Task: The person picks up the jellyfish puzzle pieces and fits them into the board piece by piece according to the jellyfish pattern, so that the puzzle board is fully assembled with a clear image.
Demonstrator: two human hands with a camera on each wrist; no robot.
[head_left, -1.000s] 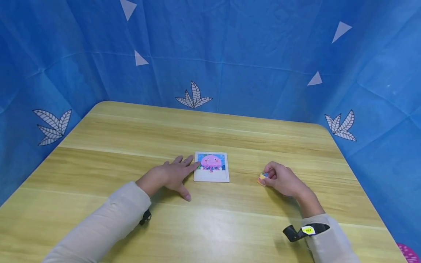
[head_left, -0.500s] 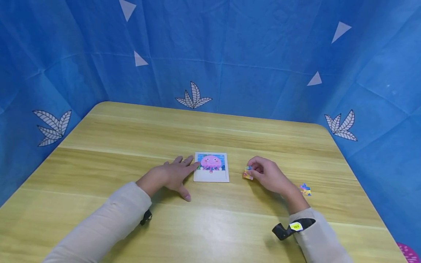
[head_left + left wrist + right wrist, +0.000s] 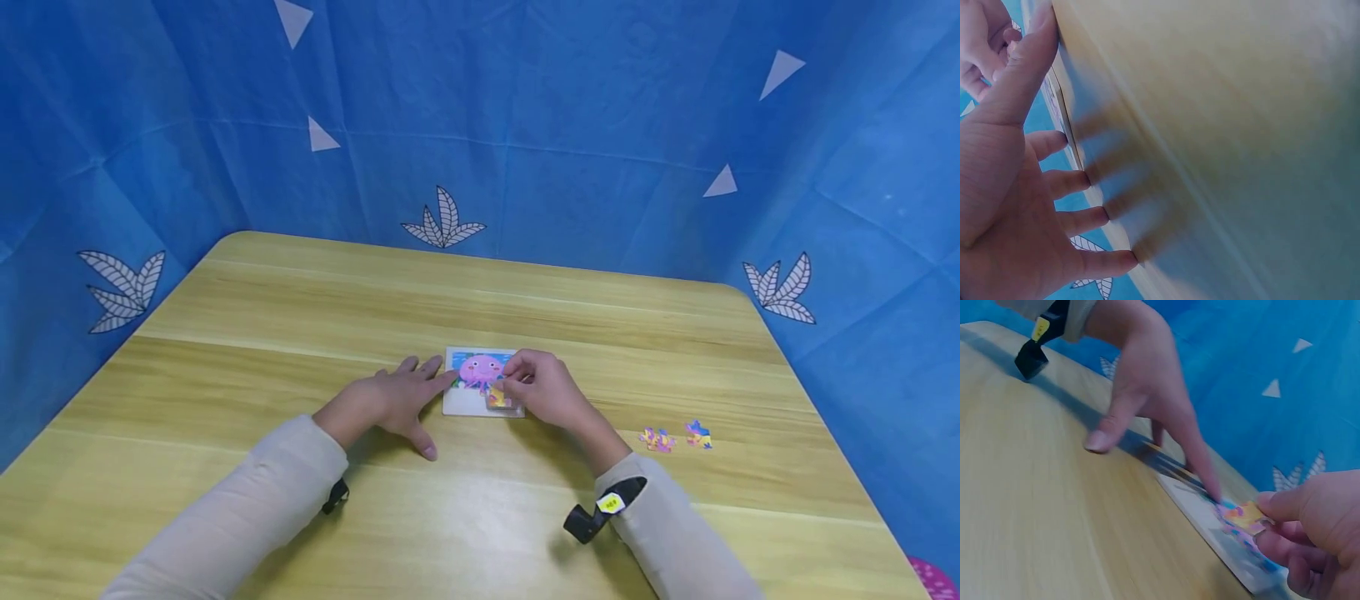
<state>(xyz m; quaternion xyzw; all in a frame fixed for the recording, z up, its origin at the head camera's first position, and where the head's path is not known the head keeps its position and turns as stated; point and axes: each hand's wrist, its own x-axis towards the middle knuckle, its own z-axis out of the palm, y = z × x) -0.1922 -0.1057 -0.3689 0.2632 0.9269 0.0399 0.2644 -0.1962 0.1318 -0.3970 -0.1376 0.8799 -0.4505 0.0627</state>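
A square puzzle board with a pink jellyfish picture lies on the table; its upper part is filled and its lower strip is bare white. My left hand rests with spread fingers on the table, index fingertip on the board's left edge. Between thumb and fingers, my right hand pinches a yellow puzzle piece, held tilted over the board's lower right part. In the left wrist view, the left hand's fingers are straight, their tips down on the tabletop.
Two loose puzzle pieces lie to the right on the wooden table: a pink and yellow puzzle piece and a blue and yellow puzzle piece. A blue curtain hangs behind the table and along both sides.
My right hand has carried the yellow puzzle piece leftward from the table's right part to above the board. Two loose pieces now show where the arm covered them. The left hand stays put.
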